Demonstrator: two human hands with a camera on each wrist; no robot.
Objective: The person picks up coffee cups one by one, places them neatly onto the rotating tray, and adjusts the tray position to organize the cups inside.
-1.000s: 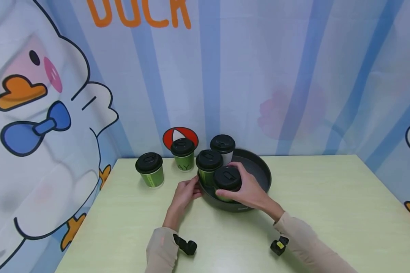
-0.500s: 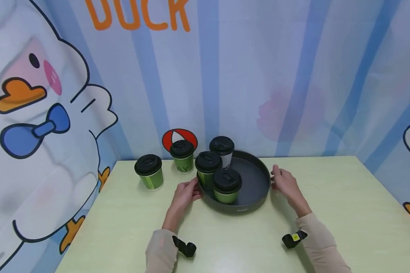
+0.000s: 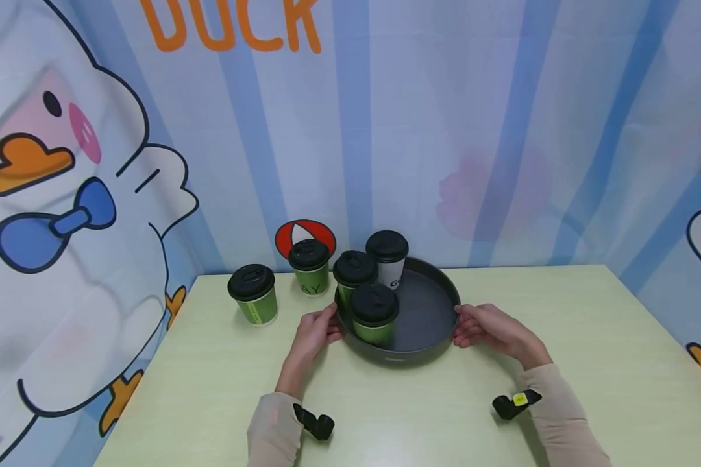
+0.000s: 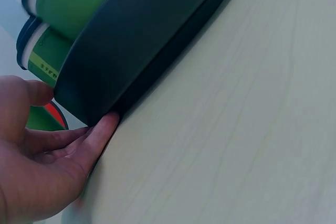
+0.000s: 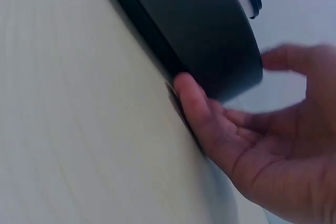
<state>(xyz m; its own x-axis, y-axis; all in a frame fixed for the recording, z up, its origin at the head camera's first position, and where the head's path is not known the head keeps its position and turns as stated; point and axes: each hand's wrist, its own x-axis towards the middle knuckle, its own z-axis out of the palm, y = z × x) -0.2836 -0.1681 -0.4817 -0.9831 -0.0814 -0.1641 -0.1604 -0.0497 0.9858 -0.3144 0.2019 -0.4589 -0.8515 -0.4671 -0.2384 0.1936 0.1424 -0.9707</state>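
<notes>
Left hand (image 3: 312,335) and right hand (image 3: 493,329) pinch pan (image 3: 426,318) sides near back edge of worktop (image 3: 596,324), likely grip step; next move calls for keeping three cups (image 3: 375,312) upright.

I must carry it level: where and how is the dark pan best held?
Hold the dark pan by opposite sides of its wall, low from left and right, supporting beneath: it is round, with no handle visible. Three cups stand toward its left, so that side likely needs firmer support.
</notes>
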